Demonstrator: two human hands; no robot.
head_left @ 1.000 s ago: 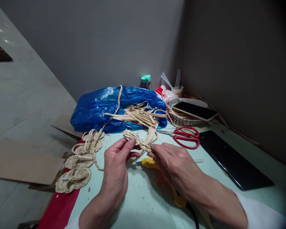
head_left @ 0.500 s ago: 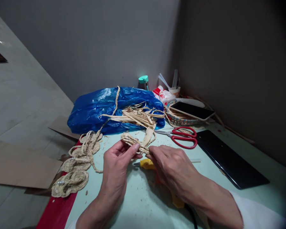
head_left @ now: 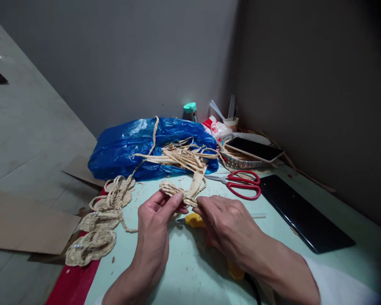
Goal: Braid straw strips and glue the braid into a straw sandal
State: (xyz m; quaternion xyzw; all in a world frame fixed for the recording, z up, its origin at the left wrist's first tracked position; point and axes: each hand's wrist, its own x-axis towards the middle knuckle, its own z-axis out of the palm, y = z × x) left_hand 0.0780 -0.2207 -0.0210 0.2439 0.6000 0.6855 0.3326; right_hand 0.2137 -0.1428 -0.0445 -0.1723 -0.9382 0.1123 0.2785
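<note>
A folded length of braided straw cord [head_left: 170, 187] is held above the table between both hands. My left hand [head_left: 157, 216] pinches its middle, thumb on top. At the cord's right end my right hand [head_left: 228, 220] has its fingers closed on it; some fingertips are hidden. Below the right hand lies a yellow glue gun [head_left: 194, 220], partly covered, its nozzle pointing left and a clear glue stick [head_left: 258, 215] showing on the right. Coiled braided straw pieces [head_left: 90, 245] lie at the table's left edge. Red-handled scissors [head_left: 244, 190] rest beyond my right hand.
A blue plastic bag [head_left: 123, 146] with loose dry straw strips [head_left: 184, 154] lies at the back. A phone [head_left: 255, 149] rests on a woven basket [head_left: 231, 159]. A black flat device [head_left: 306, 214] lies on the right. Cardboard [head_left: 28, 222] is at the left.
The view has shifted very slightly. Both hands keep nearly the same hold on the braided cord, and nothing else has visibly moved.
</note>
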